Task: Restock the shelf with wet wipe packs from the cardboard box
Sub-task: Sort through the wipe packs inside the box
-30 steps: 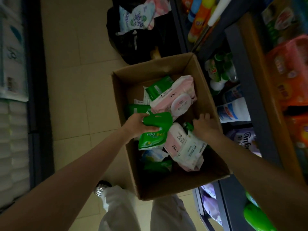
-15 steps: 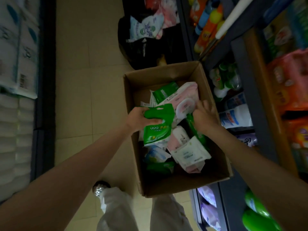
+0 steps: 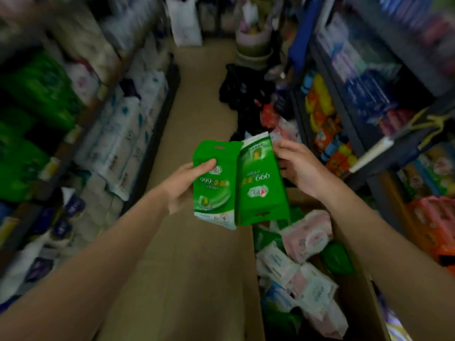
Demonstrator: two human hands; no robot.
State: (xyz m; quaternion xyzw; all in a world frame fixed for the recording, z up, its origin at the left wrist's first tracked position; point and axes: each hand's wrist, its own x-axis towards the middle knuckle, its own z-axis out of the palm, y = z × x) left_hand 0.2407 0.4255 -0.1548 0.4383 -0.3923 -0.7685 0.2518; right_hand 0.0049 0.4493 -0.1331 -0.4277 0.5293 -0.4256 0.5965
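At five o'clock the cardboard box (image 3: pixel 253 279) holds pink, white and green wipe packs (image 3: pixel 305 235). Above it, the left hand (image 3: pixel 183 183) pinches one green pack (image 3: pixel 214 185) with its thumb on the front, and the right hand (image 3: pixel 299 168) grips a second green pack (image 3: pixel 261 183), edges touching. Blurred shelves (image 3: pixel 344 114) line the aisle at twelve o'clock.

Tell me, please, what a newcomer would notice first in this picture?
First, two bright green plastic wet wipe packs side by side at the centre, one in the left hand, one in the right hand. Lower right, the brown cardboard box holds pink, white and green packs.
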